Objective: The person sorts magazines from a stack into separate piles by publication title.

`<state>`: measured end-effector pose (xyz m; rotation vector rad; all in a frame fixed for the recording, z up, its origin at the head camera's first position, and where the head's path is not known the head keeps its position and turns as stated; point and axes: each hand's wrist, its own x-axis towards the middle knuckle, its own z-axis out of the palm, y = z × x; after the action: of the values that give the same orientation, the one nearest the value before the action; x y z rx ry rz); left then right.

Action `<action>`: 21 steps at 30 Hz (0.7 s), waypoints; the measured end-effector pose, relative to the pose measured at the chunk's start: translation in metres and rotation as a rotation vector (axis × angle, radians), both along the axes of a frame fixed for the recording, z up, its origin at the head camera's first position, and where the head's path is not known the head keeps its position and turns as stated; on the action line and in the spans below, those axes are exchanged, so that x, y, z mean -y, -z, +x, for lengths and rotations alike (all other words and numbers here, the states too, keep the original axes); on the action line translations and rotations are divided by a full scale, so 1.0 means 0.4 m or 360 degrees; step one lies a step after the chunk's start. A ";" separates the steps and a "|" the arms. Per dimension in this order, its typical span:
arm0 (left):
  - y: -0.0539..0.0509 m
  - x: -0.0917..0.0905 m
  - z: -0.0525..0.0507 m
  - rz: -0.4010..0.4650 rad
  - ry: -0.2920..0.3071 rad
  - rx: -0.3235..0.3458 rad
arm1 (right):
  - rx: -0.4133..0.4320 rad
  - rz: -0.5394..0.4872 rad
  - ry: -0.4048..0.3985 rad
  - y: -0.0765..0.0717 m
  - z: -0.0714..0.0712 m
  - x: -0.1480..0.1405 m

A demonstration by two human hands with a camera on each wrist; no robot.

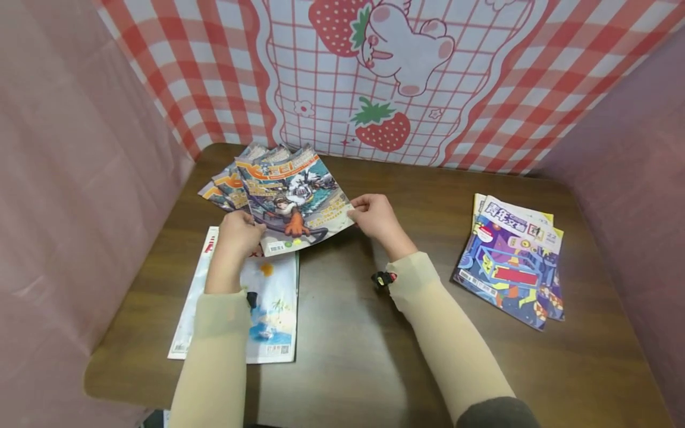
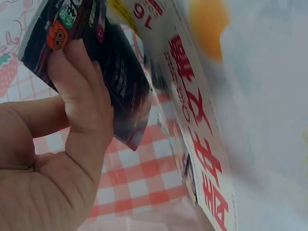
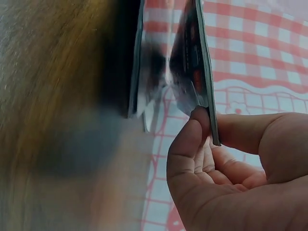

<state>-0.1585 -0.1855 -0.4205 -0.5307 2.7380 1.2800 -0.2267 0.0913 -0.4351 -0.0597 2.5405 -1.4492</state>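
A magazine (image 1: 299, 202) with an orange title and comic-style cover is held tilted above the table by both hands. My left hand (image 1: 238, 235) grips its lower left edge; in the left wrist view the fingers (image 2: 79, 91) lie against its dark back cover. At its lower right corner my right hand (image 1: 377, 220) pinches the edge between thumb and fingers, as the right wrist view shows at the magazine's edge (image 3: 208, 77). Behind it, similar magazines (image 1: 222, 187) lie fanned out. Beneath the left forearm lies a pale blue-white magazine (image 1: 275, 309) with red lettering.
Two overlapping magazines with purple covers (image 1: 503, 261) lie on the right of the brown wooden table (image 1: 348, 356). A red-and-white checked cloth with strawberries (image 1: 382, 131) hangs behind the table. Pink curtains (image 1: 69, 148) stand at the sides.
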 end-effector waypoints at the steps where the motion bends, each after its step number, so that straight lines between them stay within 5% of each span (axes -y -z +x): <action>1: 0.000 0.003 -0.002 -0.0022 0.0004 0.0012 | 0.0006 0.0000 0.0006 0.004 -0.004 0.004; 13: 0.034 0.009 -0.029 -0.0073 0.0062 0.0149 | 0.0033 0.0126 0.0069 0.073 -0.018 0.019; 21: 0.052 0.018 -0.026 -0.0262 0.0010 -0.0019 | -0.0054 0.0296 0.0065 0.081 -0.004 0.023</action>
<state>-0.1691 -0.1927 -0.4413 -0.5275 2.8687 1.0659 -0.2284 0.0820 -0.4677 -0.0026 2.7068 -1.2286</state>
